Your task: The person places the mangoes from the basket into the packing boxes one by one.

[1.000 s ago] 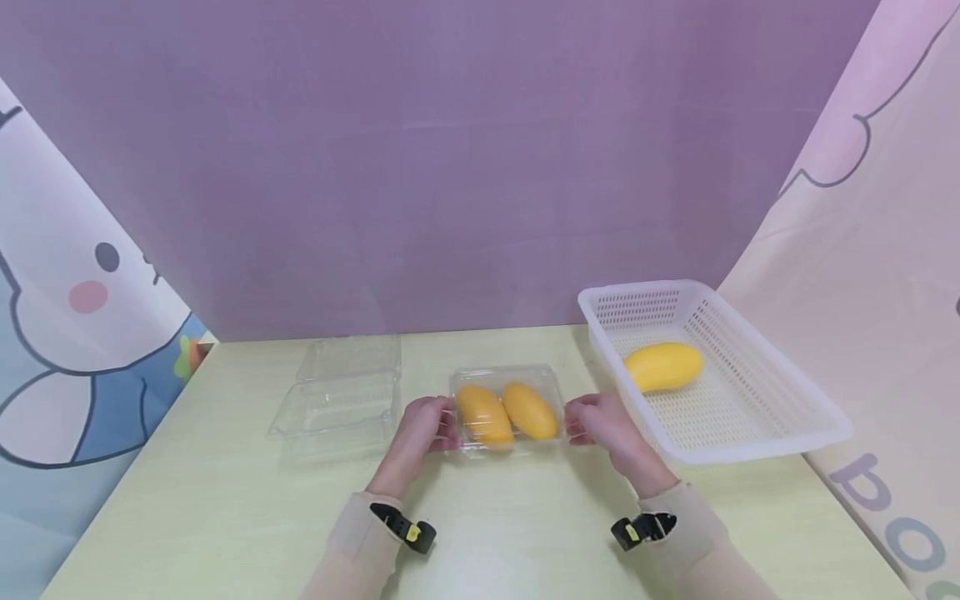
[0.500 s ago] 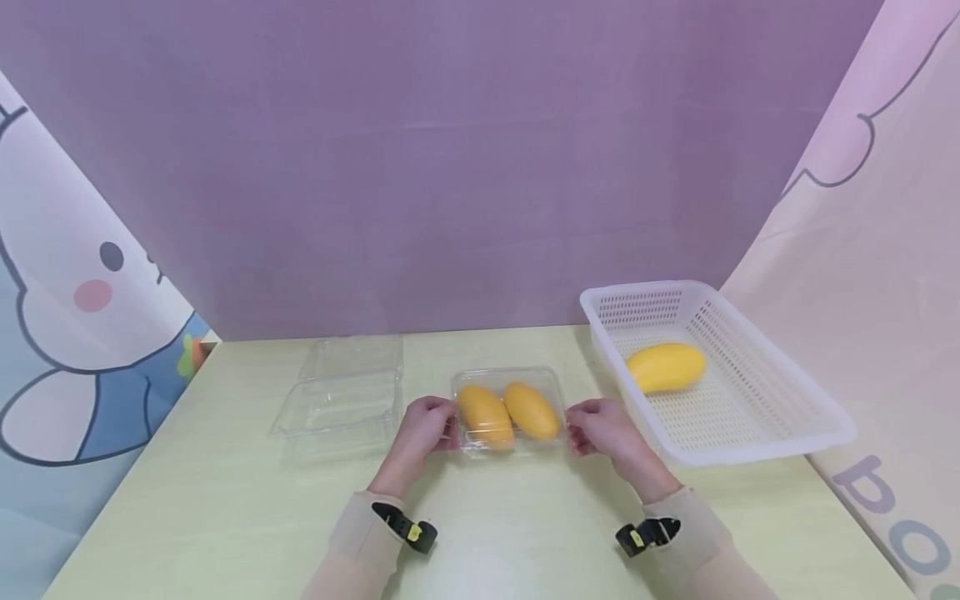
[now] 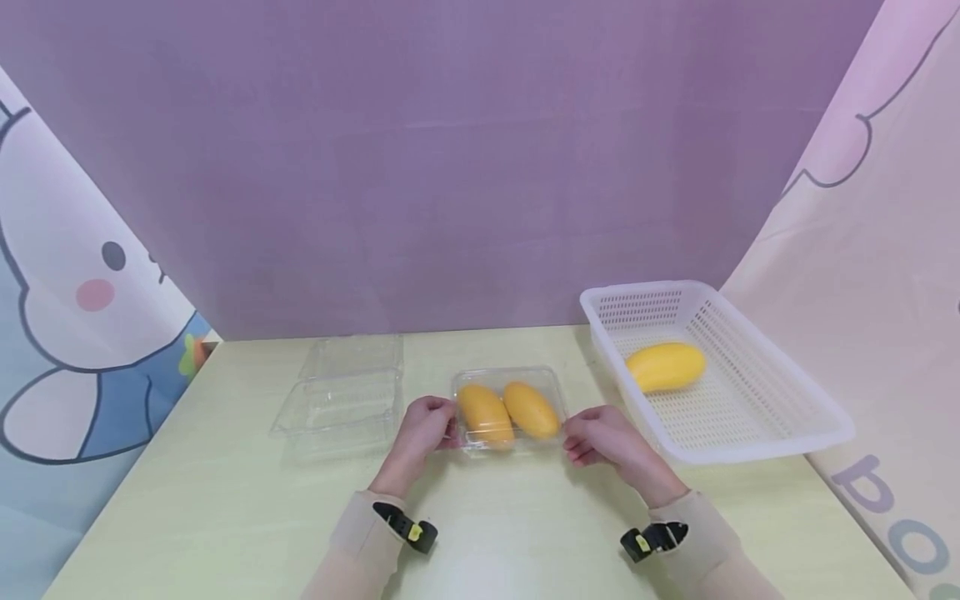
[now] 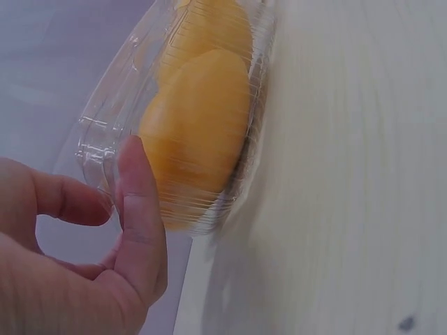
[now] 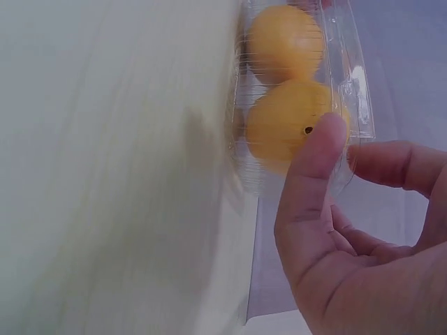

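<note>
A clear plastic clamshell box (image 3: 547, 376) sits mid-table with its lid over two orange-yellow mangoes (image 3: 483, 412). My left hand (image 3: 426, 429) pinches the box's rim at the left side between thumb and forefinger, as the left wrist view shows with the thumb (image 4: 140, 202) in front of the wall. At the near right corner, my right hand (image 3: 607, 439) pinches the rim too. In the right wrist view that thumb (image 5: 311, 174) overlaps the nearer mango (image 5: 279, 125), and the forefinger meets the rim from the other side.
To the right stands a white perforated basket (image 3: 750, 433) with one yellow mango (image 3: 666, 367) inside. Another clear clamshell box (image 3: 341, 404), its lid raised back, lies on the left of the pale table (image 3: 225, 500). A purple backdrop (image 3: 480, 167) closes off the rear.
My right hand has shifted slightly down and toward me along the box's right side. The left hand and the box hold nearly the same place.
</note>
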Demonstrator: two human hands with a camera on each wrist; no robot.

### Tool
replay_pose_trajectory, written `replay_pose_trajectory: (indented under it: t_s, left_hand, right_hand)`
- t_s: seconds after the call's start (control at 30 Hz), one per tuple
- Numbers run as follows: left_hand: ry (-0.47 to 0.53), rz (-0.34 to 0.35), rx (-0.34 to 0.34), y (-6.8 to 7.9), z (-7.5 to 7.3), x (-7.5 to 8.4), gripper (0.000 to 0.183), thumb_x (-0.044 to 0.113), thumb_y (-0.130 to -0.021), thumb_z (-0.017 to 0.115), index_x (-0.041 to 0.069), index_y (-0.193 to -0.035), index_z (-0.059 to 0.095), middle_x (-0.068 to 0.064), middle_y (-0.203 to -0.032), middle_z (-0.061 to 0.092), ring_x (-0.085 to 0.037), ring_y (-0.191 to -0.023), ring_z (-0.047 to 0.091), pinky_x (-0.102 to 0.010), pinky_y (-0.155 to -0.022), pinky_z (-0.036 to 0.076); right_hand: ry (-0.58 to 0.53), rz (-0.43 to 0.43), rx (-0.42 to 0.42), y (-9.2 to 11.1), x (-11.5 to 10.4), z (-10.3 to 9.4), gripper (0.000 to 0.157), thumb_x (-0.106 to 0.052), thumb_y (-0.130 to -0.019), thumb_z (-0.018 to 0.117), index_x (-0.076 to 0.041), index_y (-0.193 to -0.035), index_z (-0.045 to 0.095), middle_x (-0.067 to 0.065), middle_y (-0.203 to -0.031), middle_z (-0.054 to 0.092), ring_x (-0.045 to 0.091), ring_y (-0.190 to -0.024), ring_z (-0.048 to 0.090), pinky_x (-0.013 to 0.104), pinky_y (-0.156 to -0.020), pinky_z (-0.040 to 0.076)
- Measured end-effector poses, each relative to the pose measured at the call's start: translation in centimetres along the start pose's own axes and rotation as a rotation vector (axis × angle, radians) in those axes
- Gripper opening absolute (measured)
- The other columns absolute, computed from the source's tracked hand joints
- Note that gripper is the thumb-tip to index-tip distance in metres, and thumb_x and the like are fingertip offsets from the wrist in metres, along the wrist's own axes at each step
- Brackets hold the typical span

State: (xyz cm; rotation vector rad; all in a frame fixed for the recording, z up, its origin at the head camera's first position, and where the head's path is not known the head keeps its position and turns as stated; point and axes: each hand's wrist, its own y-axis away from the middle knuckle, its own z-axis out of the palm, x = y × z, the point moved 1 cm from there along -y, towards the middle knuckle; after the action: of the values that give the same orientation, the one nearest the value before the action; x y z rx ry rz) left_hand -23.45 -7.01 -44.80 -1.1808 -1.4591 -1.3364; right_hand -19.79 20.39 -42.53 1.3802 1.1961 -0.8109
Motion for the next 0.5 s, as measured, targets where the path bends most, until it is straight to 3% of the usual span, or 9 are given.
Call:
replay_pose_trajectory:
  t_s: [0.5]
  left_hand:
    - [-0.022,0.015,-0.016,0.42,-0.14,0.03,0.023,0.009,-0.100,0.051,-0.008,-0.114,0.057,-0.009,-0.079,0.057,-0.017,-0.067,0.060,-0.030,-0.062,0.059]
  right_hand:
    - [-0.087,-0.008,-0.033,-0.34,0.48,0.09,0.016,0.000,-0.091,0.057,0.012,-0.101,0.056,0.009,-0.076,0.064,0.014,-0.065,0.061,0.025,-0.061,0.057]
